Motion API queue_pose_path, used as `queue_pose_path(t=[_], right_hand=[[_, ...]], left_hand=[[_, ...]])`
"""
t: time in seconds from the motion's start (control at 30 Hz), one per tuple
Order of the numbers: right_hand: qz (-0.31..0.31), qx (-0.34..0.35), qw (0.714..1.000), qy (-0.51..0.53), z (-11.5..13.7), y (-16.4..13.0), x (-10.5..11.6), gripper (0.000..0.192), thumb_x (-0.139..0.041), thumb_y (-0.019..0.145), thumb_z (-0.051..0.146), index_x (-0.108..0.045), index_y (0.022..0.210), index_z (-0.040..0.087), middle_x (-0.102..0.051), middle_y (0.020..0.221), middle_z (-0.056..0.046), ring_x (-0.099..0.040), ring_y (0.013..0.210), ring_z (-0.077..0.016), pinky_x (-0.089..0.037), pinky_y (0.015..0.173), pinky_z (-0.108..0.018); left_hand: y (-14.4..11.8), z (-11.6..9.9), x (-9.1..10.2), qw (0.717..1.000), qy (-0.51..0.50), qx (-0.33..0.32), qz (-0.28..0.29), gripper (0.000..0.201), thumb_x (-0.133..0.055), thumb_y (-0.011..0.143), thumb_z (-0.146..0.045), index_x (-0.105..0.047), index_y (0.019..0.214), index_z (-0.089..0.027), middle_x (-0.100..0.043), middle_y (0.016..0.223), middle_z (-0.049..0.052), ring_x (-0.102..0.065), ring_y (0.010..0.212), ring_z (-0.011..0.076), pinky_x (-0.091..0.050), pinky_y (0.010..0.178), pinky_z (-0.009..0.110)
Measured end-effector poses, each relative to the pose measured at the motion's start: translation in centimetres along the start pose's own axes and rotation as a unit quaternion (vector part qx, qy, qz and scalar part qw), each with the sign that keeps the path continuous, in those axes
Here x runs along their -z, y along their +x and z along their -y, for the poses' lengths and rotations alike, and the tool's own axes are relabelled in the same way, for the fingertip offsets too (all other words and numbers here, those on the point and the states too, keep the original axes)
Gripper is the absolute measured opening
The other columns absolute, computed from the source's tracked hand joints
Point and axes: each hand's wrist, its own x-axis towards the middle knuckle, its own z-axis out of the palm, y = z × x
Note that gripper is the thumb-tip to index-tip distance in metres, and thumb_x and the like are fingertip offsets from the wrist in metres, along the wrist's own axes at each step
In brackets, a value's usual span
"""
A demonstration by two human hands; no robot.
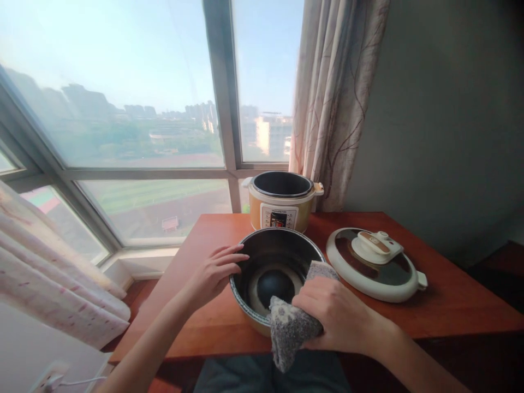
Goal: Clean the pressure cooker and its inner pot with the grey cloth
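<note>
A dark inner pot [256, 267] with a pale speckled rim stands at the front of the wooden table. My left hand [216, 270] rests at its left rim, fingers stretched over the edge. A bunched grey patterned cloth [289, 327] is gripped in my right hand [327, 308] at the pot's right front rim. Part of the cloth hangs outside the pot, toward the table edge. Behind the pot is a pressure cooker body [282, 202] in gold and white, its top uncovered and a control panel on its front. To the right lies the white cooker lid [374, 262], handle upward.
The reddish wooden table [442, 305] ends close in front of me. Windows [143, 136] rise behind and to the left. One curtain [339, 98] hangs behind the cooker, another curtain [53, 278] at the left. A wall socket with a plugged-in cord [82, 380] is at lower left.
</note>
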Motion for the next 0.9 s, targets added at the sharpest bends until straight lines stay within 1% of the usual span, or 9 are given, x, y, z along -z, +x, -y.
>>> queue_pose_path(t=[0.1,0.23,0.37,0.43,0.5,0.63,0.73,0.83,0.9], right_hand=[[-0.023,-0.015,1.0,-0.004,0.2,0.0,-0.6,0.038,-0.072,0.076,0.056,-0.062,0.088,0.021,-0.067,0.086,-0.003,-0.058,0.083,-0.0218,-0.03,0.073,-0.034],[-0.035,-0.035,0.999,-0.013,0.8,0.1,-1.0,0.035,-0.076,0.073,0.051,-0.059,0.081,0.021,-0.066,0.084,-0.001,-0.056,0.081,-0.0215,-0.029,0.072,-0.034],[-0.045,-0.066,0.997,-0.021,2.3,0.6,-0.8,0.034,-0.079,0.071,0.047,-0.058,0.08,0.022,-0.064,0.082,-0.001,-0.055,0.08,-0.0217,-0.029,0.071,-0.034],[-0.055,-0.073,0.995,-0.028,3.2,0.9,-1.0,0.035,-0.081,0.071,0.046,-0.059,0.082,0.022,-0.064,0.082,-0.001,-0.054,0.079,-0.0221,-0.028,0.071,-0.034],[-0.066,-0.074,0.994,-0.035,3.8,1.1,-1.4,0.038,-0.084,0.069,0.047,-0.059,0.083,0.021,-0.064,0.083,-0.001,-0.054,0.078,-0.0224,-0.028,0.071,-0.035],[-0.079,-0.072,0.994,-0.038,3.9,1.1,-2.1,0.044,-0.083,0.068,0.054,-0.059,0.085,0.021,-0.064,0.084,-0.001,-0.055,0.077,-0.0225,-0.028,0.07,-0.035],[-0.063,-0.062,0.995,-0.037,3.4,1.0,-2.0,0.045,-0.077,0.072,0.06,-0.059,0.085,0.021,-0.064,0.083,-0.001,-0.055,0.077,-0.0217,-0.027,0.068,-0.034],[-0.034,-0.045,0.998,-0.032,2.8,1.0,-1.3,0.047,-0.068,0.078,0.066,-0.058,0.085,0.021,-0.065,0.084,-0.001,-0.056,0.076,-0.0205,-0.026,0.067,-0.034],[-0.009,-0.031,0.999,-0.032,2.3,0.8,-0.7,0.047,-0.068,0.078,0.067,-0.058,0.086,0.021,-0.066,0.085,-0.001,-0.056,0.077,-0.0202,-0.026,0.067,-0.034]], left_hand=[[-0.4,-1.0,-0.6,0.999,0.01,0.003,-0.04,0.032,-0.043,0.089,-0.003,-0.068,0.095,-0.022,-0.068,0.128,0.006,-0.051,0.134,0.021,-0.043,0.109,0.043],[-1.2,-4.5,-0.7,0.996,0.026,-0.014,-0.087,0.034,-0.045,0.088,-0.003,-0.065,0.109,-0.022,-0.069,0.126,0.007,-0.055,0.129,0.0214,-0.04,0.111,0.045],[-0.6,-9.1,-1.0,0.998,0.015,-0.007,-0.055,0.036,-0.045,0.086,-0.005,-0.062,0.114,-0.021,-0.074,0.11,0.006,-0.064,0.113,0.0203,-0.038,0.112,0.045],[0.1,-10.8,-1.5,0.998,-0.018,0.02,-0.05,0.032,-0.045,0.083,-0.009,-0.063,0.107,-0.02,-0.074,0.101,0.007,-0.067,0.103,0.0202,-0.043,0.108,0.043],[0.8,-11.7,-2.0,0.997,-0.041,0.043,-0.053,0.025,-0.047,0.082,-0.013,-0.063,0.1,-0.019,-0.072,0.095,0.008,-0.067,0.097,0.0213,-0.047,0.104,0.042],[1.2,-11.6,-2.4,0.995,-0.06,0.052,-0.057,0.017,-0.047,0.086,-0.014,-0.062,0.091,-0.019,-0.071,0.088,0.006,-0.068,0.091,0.0187,-0.048,0.104,0.038],[1.0,-10.9,-1.9,0.996,-0.063,0.038,-0.042,0.02,-0.044,0.089,-0.011,-0.062,0.089,-0.02,-0.071,0.087,0.003,-0.068,0.093,0.016,-0.043,0.111,0.037],[0.8,-9.5,-1.0,0.998,-0.067,0.006,-0.012,0.025,-0.042,0.089,-0.006,-0.061,0.088,-0.021,-0.073,0.088,0.001,-0.067,0.1,0.0146,-0.034,0.119,0.038],[0.6,-7.9,-0.4,0.997,-0.072,-0.022,-0.001,0.026,-0.042,0.089,-0.004,-0.061,0.087,-0.021,-0.074,0.094,0.0,-0.064,0.112,0.0156,-0.026,0.123,0.041]])
